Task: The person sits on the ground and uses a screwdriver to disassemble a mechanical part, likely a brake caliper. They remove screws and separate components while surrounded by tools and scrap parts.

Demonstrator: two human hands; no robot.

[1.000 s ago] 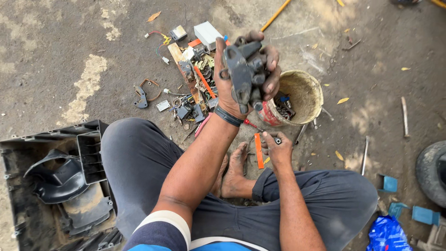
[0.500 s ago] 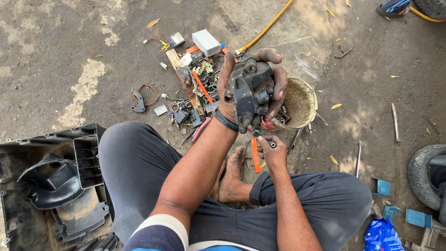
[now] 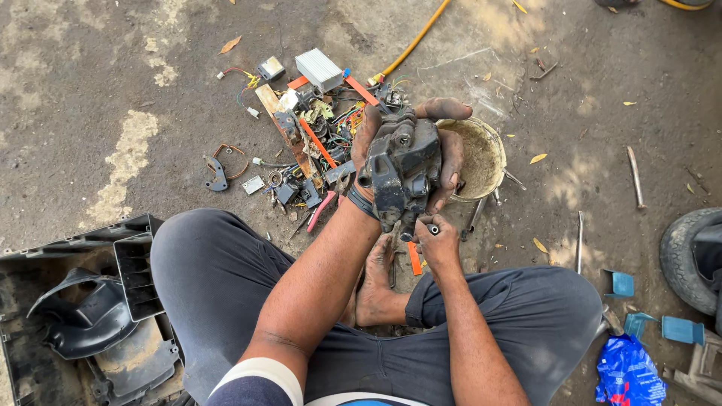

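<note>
I sit cross-legged on a dirt floor. My left hand (image 3: pixel 444 154) grips a dark, greasy metal engine part (image 3: pixel 402 169) and holds it up over my lap, fingers wrapped round its far side. My right hand (image 3: pixel 440 244) is just under the part's lower edge, closed on an orange-handled screwdriver (image 3: pixel 415 258) whose handle sticks down below my fist. A small metal tip shows at the top of that fist, touching or nearly touching the part.
A worn bucket (image 3: pixel 481 154) stands behind the part. Scattered wires, orange tools, pliers and small boxes (image 3: pixel 316 128) lie ahead left. A yellow hose (image 3: pixel 410 45) runs away. Black plastic panels (image 3: pixel 83 316) lie left; a tyre (image 3: pixel 692 256) and blue pieces right.
My left hand has turned and lowered the engine part slightly toward my right hand. The right hand stays under it with the screwdriver.
</note>
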